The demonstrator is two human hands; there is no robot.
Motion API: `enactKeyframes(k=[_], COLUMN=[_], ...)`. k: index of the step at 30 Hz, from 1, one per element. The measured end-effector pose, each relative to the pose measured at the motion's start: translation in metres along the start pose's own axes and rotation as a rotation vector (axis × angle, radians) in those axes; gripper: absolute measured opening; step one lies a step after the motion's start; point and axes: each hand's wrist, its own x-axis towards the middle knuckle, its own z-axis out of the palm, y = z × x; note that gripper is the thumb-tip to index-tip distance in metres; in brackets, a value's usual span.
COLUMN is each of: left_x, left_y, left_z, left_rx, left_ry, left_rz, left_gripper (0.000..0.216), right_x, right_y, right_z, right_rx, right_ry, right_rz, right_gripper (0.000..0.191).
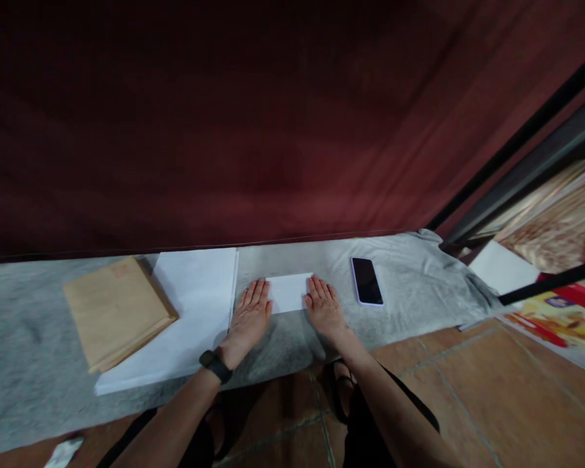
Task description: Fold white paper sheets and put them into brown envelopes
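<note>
Touching opposite ends of white paper (288,292) with left hand (251,314) and right hand (325,311), fingers (258,290) straight, gripping nothing. Running lengthwise between both, equally near.

A dark red hanging or wall covering (273,143) fills the far side, almost black at upper left and redder lower down. Along its foot runs a long, low surface under rumpled grey cloth (419,276). On the right, 2 dark bars (517,143) slant down to its far right corner. Terracotta-coloured tiles (472,383) with pale joints cover the near floor; the light is dim.
</note>
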Motion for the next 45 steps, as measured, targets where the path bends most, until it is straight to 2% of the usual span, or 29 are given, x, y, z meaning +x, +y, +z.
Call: enactKeyframes(k=[4,8,11,14,17,21,33,38,45], left_x=[0.000,-0.007,-0.017,-0.024,-0.027,-0.024,0.004,0.013,0.014], left_y=[0.003,0.026,0.043,0.048,0.045,0.041,0.038,0.029,0.020], left_z=[-0.005,-0.008,-0.003,0.006,0.011,0.011,0.004,0.002,-0.002], left_rx=[-0.013,-0.087,-0.104,-0.064,-0.029,-0.018,0.016,0.048,0.051], left_ry=[0.077,0.093,0.065,0.030,0.007,-0.006,-0.072,-0.033,-0.051], left_rz=[0.027,0.219,0.316,0.332,0.329,0.300,0.149,0.098,0.088], left_gripper=[0.059,0.060,0.057,0.056,0.057,0.059,0.060,0.065,0.067], right_x=[-0.001,-0.002,-0.002,-0.003,-0.007,-0.009,-0.008,-0.005,-0.002], right_y=[0.002,-0.003,-0.014,-0.024,-0.028,-0.025,-0.023,-0.014,0.004], right_z=[-0.004,-0.010,-0.013,-0.012,-0.010,-0.008,-0.002,-0.001,-0.004], right_rx=[-0.012,-0.016,0.040,0.101,0.108,0.067,0.017,-0.013,-0.051], right_ry=[-0.013,0.007,-0.008,-0.061,-0.097,-0.082,-0.038,-0.006,-0.034], right_rz=[0.034,0.040,-0.061,-0.183,-0.239,-0.169,-0.113,-0.048,0.067], right_gripper=[0.053,0.055,0.055,0.053,0.053,0.055,0.053,0.054,0.055])
